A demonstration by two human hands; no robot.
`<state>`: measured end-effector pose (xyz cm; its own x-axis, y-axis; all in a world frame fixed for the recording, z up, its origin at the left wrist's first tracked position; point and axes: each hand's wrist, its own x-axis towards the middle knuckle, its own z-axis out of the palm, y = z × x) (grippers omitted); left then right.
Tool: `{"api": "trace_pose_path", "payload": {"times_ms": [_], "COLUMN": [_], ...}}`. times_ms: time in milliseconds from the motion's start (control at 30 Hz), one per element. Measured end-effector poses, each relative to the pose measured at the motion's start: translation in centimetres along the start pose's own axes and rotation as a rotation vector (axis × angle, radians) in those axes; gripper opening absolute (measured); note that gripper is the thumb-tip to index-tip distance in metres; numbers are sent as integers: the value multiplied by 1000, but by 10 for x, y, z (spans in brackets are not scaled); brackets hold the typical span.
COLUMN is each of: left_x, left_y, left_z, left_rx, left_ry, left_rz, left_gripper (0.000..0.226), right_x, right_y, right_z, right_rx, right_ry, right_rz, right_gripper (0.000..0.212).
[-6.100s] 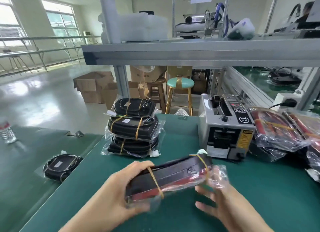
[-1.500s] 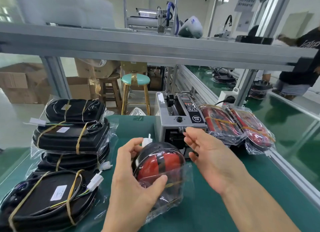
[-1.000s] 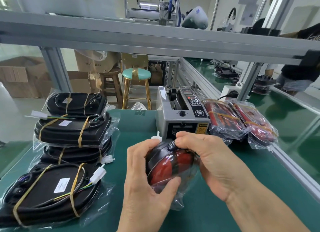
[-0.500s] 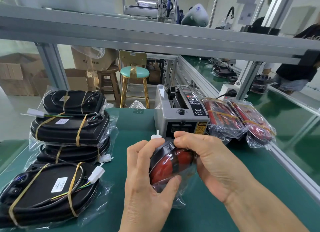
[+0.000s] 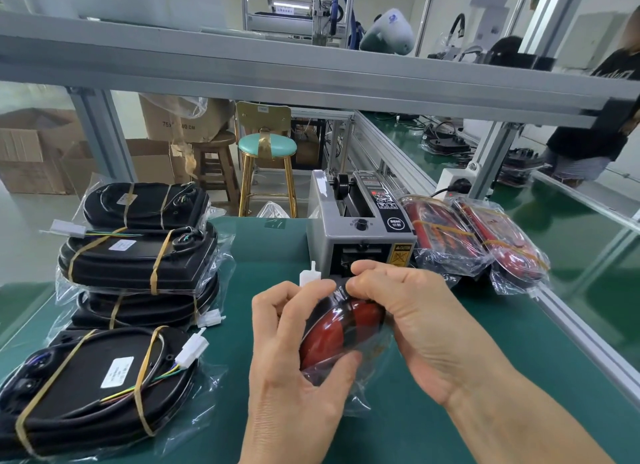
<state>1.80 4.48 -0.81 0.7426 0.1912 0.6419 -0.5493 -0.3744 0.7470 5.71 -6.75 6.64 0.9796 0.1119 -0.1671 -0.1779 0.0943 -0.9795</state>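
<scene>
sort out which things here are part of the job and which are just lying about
In hand: bagged lamp, left hand, right hand, tape machine (likely).
Lying about: black stack, red pair, stool, cartons.

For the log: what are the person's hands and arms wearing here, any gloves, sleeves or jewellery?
Nothing is worn. The left hand and right hand are bare: no gloves, rings or tape show. The right forearm is bare to the frame edge, with no sleeve, watch or strap.
</scene>
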Motion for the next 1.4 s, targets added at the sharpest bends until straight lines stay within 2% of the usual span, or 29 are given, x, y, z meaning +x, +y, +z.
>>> {"api": "trace_pose_path", "payload": {"times_ms": [233,300,400,833,967,1067,1233,1333,1400], "left_x": [1,1,1,0,0,2,1,2,3], "left_y": [1,1,2,1,0,-1,-3,-1,0], "left_z": [0,-1,0,0,0,0,0,2,1], "left_rx": [-2,-4,-12,-24,4,42,97,77,56], "left_ry": [-9,-6,11,-4,-14,-4,14,19,23], "left_rz": [12,20,10,9,15,31,61,78,88], "left_gripper": [82,82,85,78,68,65,63,60,56], "right_x": [0,0,0,0,1,1,4,3,5], "right_y": [-1,-1,0,0,3,4,5,13,17], "right_z": [-1,-1,-2,2,1,-1,-8,0,-2], "right_rx": [-24,15,115,-37,-47,-69,28,-200,-241], "right_ry": [-27,-59,-98,-12,1,-17,72,2,5], "right_rz": [-4,8,34,-33,-59,-86,-105,-195,-261], "right_gripper": [13,5,7,6,5,9,25,29,15]}}
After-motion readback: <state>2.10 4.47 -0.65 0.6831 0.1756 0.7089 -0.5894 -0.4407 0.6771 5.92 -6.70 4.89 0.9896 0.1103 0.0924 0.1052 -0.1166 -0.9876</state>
